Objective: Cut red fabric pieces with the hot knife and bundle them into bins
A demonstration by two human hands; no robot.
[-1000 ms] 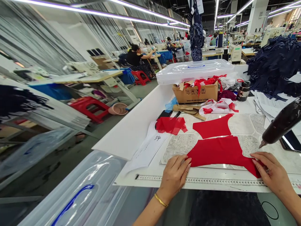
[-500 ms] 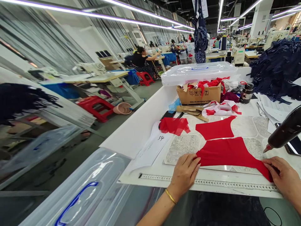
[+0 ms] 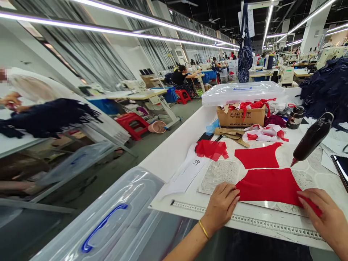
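A cut piece of red fabric point(image 3: 268, 185) lies flat on a stone-patterned sheet point(image 3: 217, 174) near the table's front edge. My left hand point(image 3: 221, 206) pinches its left end between thumb and fingers. At the other end, my right hand point(image 3: 323, 214) is closed on the narrow right part of the fabric, which is partly hidden under the fingers. A smaller red fabric piece point(image 3: 258, 156) lies just behind. Below both hands a measuring tape point(image 3: 261, 222) runs along the edge. A dark bottle point(image 3: 312, 139) with a pointed tip leans tip-down behind my right hand.
White paper marked 54 point(image 3: 185, 174) and sheer red scraps point(image 3: 212, 149) lie to the left. Behind are a cardboard box point(image 3: 240, 117), a clear plastic lid point(image 3: 243, 92), a jar point(image 3: 295, 117) and a navy fabric heap point(image 3: 323, 88). A lidded plastic bin point(image 3: 108, 214) stands beside the table.
My view has turned left, bringing a co-worker's hands in at the far left. My right hand has gathered in the narrow right end of the red fabric; my left hand keeps its place on it.
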